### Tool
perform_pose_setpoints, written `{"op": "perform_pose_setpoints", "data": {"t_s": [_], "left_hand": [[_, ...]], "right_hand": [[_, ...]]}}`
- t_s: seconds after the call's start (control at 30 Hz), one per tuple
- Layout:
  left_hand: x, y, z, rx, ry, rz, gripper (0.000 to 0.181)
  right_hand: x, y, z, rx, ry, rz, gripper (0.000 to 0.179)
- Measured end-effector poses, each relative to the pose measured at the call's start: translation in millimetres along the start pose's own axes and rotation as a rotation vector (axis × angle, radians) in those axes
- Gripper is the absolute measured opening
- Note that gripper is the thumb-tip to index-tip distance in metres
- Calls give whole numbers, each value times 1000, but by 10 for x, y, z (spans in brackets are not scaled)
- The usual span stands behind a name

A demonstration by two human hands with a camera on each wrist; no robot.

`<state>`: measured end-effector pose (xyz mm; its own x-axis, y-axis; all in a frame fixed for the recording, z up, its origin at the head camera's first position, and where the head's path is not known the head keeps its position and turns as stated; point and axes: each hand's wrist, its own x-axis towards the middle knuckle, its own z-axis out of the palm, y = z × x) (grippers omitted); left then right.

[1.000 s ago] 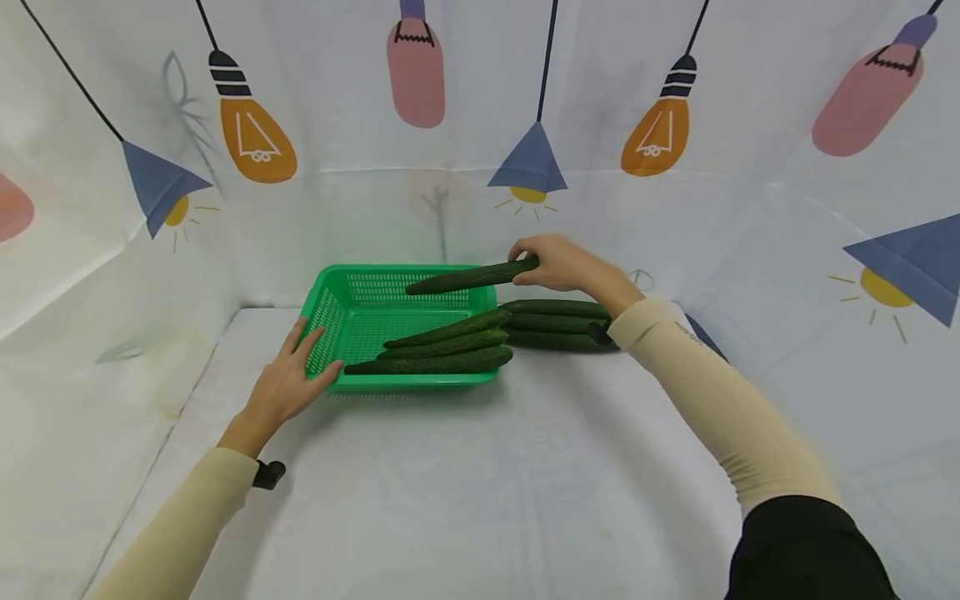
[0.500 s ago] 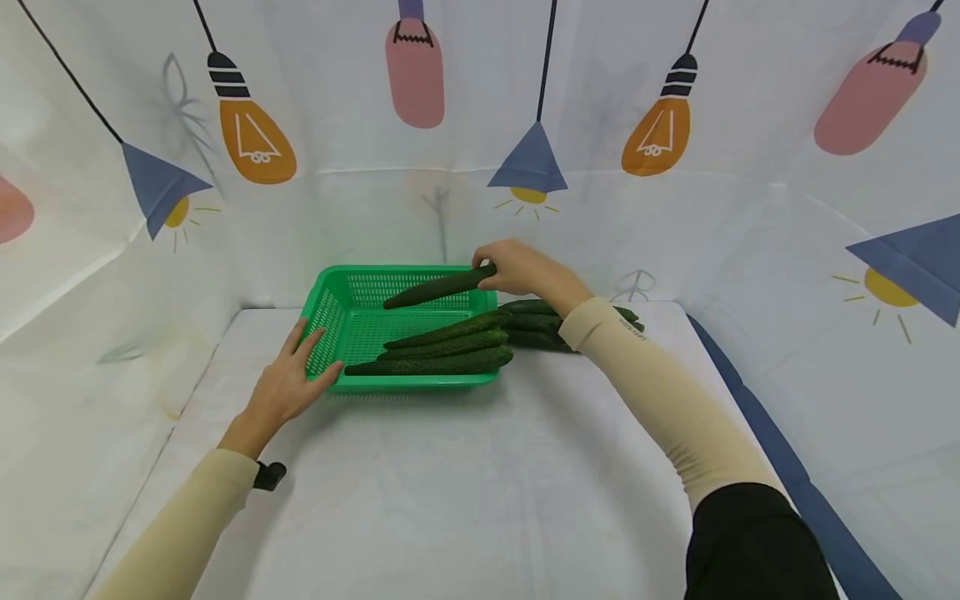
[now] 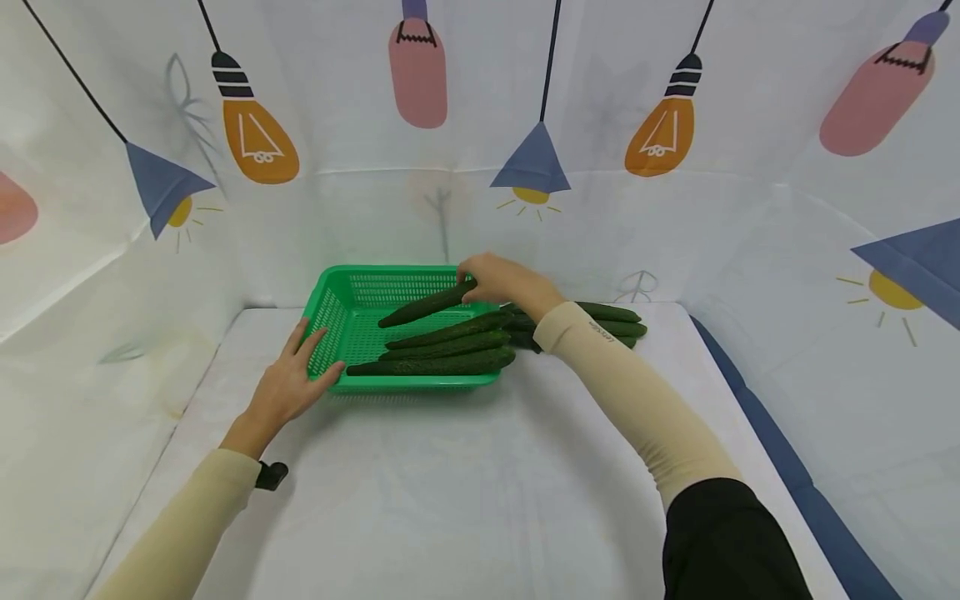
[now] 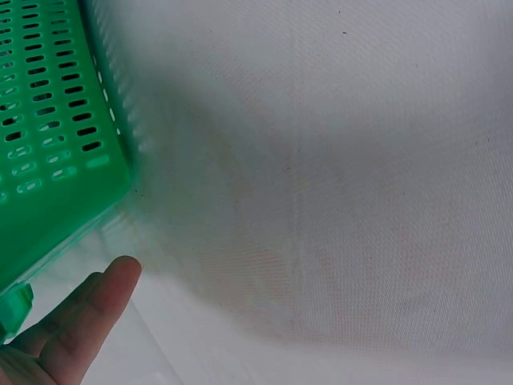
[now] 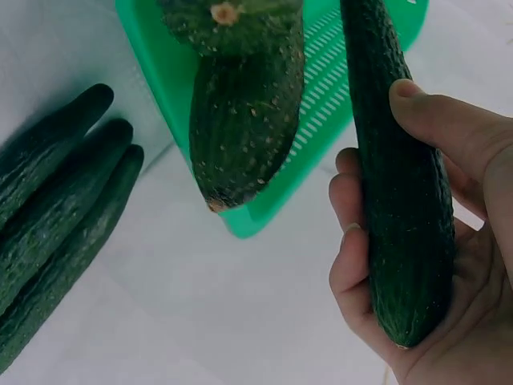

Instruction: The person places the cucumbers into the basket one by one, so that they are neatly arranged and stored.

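Observation:
My right hand [image 3: 502, 279] grips a dark green cucumber [image 3: 423, 306] by its right end, over the far side of a green plastic basket [image 3: 420, 383]. In the right wrist view the thumb and fingers wrap round that cucumber [image 5: 405, 216]. Three cucumbers [image 3: 442, 363] lie side by side in the basket, their right ends near its right rim. At the basket's left front corner my left hand [image 3: 288, 379] rests against the rim with fingers spread and straight. Its fingers [image 4: 100, 309] show beside the basket [image 4: 64, 184] in the left wrist view.
More cucumbers [image 3: 611, 312] lie on the white-covered table [image 3: 450, 492] right of the basket, partly hidden by my right forearm. Behind stands a white cloth backdrop [image 3: 352, 217] printed with lamps and bulbs. A blue strip [image 3: 780, 450] runs along the table's right edge.
My right hand has carried the cucumber left and lower, from above the basket's right rim to over its inside. The left hand has stayed at the corner.

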<state>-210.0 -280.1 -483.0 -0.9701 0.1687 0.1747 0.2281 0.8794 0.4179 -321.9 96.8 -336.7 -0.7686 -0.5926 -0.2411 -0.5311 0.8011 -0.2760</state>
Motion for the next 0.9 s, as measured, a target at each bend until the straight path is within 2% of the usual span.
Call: {"op": "perform_pose_setpoints", "data": {"t_s": [0.47, 0.67, 0.9], "left_hand": [[-2, 8, 1, 6, -10, -9, 81], [-4, 4, -8, 10, -14, -14, 82], [-3, 6, -19, 13, -11, -16, 81]], "right_hand": [[87, 150, 362, 0, -75, 5, 43], [90, 189, 411, 13, -90, 30, 45], [74, 249, 425, 89, -100, 46, 41]]}}
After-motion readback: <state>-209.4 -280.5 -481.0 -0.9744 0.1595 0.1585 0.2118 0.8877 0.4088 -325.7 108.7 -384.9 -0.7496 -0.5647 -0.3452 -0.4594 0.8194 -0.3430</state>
